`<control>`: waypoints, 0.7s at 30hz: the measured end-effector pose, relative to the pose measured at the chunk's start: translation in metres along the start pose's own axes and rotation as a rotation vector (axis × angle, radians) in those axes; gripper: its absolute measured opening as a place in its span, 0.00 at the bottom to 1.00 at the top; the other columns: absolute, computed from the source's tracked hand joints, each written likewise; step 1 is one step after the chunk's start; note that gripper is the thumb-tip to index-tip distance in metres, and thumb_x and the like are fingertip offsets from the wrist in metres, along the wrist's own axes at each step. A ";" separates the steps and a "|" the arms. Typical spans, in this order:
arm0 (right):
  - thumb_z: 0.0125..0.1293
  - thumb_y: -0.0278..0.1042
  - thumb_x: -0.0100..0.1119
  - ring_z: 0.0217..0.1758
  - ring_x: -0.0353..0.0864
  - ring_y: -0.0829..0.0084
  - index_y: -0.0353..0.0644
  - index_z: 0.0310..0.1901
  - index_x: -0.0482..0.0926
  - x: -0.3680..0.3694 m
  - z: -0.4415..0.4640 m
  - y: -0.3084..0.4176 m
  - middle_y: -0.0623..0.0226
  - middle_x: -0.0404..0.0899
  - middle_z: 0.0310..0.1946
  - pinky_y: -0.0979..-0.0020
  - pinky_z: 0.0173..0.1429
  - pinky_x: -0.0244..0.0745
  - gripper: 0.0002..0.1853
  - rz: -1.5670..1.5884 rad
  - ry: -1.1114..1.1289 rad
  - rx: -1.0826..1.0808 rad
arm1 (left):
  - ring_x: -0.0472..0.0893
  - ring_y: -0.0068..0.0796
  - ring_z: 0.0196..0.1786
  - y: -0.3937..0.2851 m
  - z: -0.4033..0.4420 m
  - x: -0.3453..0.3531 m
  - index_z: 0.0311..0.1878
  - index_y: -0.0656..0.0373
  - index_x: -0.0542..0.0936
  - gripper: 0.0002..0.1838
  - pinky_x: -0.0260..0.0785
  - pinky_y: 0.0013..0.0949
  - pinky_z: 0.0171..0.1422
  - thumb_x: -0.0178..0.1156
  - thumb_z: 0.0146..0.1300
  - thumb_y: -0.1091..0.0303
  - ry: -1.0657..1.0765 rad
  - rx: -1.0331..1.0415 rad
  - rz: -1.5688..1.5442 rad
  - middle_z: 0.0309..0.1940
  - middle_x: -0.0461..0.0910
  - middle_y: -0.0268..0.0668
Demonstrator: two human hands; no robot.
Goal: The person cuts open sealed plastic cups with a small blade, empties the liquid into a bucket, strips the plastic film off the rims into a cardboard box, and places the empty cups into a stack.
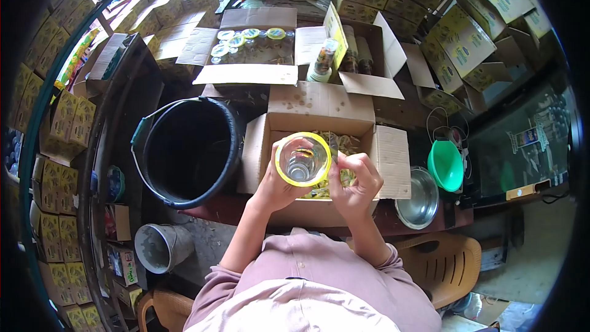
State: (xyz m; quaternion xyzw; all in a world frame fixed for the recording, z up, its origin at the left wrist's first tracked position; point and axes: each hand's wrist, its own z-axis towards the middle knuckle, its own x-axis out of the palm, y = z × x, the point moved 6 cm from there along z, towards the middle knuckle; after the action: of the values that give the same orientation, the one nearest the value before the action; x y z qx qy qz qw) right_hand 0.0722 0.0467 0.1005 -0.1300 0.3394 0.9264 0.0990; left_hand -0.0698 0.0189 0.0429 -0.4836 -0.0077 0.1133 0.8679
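My left hand (276,179) is wrapped round a clear plastic jar (301,175) with a yellow rim, its mouth tipped up toward me. Close to the right side of that rim, my right hand (355,183) is closed in a pinch. A small dark strip (334,143) stands up at its fingertips; I cannot make out what it is. Both hands are over an open cardboard box (258,154). Small yellow-green pieces (346,142) lie inside it, partly hidden by the jar and my hands.
Left of the box stands a black bucket (236,147). A metal bowl (430,200) and green basin (444,166) are on the right. Behind, one carton (246,75) holds lidded jars; stacked cups (322,61) lean by another carton (390,43). A grey bucket (161,249) sits lower left.
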 end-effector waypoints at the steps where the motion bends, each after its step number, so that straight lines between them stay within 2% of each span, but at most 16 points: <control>1: 0.45 0.15 0.62 0.22 0.76 0.71 0.38 0.33 0.79 -0.005 -0.002 -0.002 0.65 0.75 0.22 0.75 0.27 0.71 0.12 -0.011 -0.022 -0.024 | 0.73 0.34 0.52 -0.001 0.001 0.005 0.57 0.60 0.59 0.38 0.69 0.35 0.55 0.70 0.44 0.73 0.014 0.000 0.065 0.49 0.69 0.43; 8: 0.44 0.15 0.62 0.22 0.75 0.72 0.39 0.35 0.78 -0.024 -0.002 -0.011 0.65 0.74 0.22 0.74 0.27 0.70 0.14 -0.064 -0.028 -0.129 | 0.74 0.35 0.51 0.000 0.002 0.025 0.56 0.59 0.59 0.38 0.69 0.35 0.55 0.71 0.44 0.70 0.041 -0.056 0.121 0.48 0.70 0.42; 10: 0.44 0.15 0.62 0.22 0.75 0.71 0.39 0.35 0.78 -0.027 -0.001 -0.015 0.65 0.74 0.22 0.74 0.26 0.70 0.14 -0.087 -0.008 -0.137 | 0.74 0.35 0.51 -0.011 0.008 0.029 0.56 0.59 0.59 0.38 0.68 0.35 0.55 0.71 0.44 0.70 0.063 -0.015 0.213 0.48 0.71 0.42; 13: 0.44 0.14 0.61 0.23 0.76 0.72 0.38 0.35 0.78 -0.030 0.004 -0.023 0.65 0.74 0.22 0.75 0.27 0.70 0.14 0.012 -0.006 -0.128 | 0.74 0.34 0.51 -0.011 0.012 0.034 0.56 0.59 0.59 0.39 0.68 0.35 0.55 0.71 0.42 0.70 0.063 0.015 0.200 0.48 0.71 0.41; 17: 0.45 0.14 0.60 0.23 0.77 0.75 0.37 0.33 0.79 -0.030 0.006 -0.043 0.65 0.75 0.22 0.77 0.29 0.72 0.11 0.151 -0.016 0.075 | 0.74 0.34 0.51 -0.009 0.020 0.036 0.55 0.60 0.60 0.39 0.67 0.35 0.55 0.71 0.39 0.72 0.059 0.050 0.302 0.48 0.71 0.41; 21: 0.45 0.14 0.60 0.23 0.77 0.75 0.38 0.33 0.79 -0.030 0.002 -0.042 0.65 0.75 0.22 0.77 0.29 0.71 0.11 0.089 -0.046 0.023 | 0.74 0.34 0.52 0.000 0.023 0.035 0.55 0.60 0.61 0.39 0.67 0.35 0.56 0.71 0.38 0.73 -0.003 -0.009 0.203 0.48 0.71 0.40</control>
State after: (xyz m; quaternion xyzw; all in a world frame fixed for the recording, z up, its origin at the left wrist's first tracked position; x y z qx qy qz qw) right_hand 0.1112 0.0765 0.0863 -0.0922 0.3531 0.9286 0.0671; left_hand -0.0388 0.0449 0.0519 -0.4855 0.0395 0.2015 0.8498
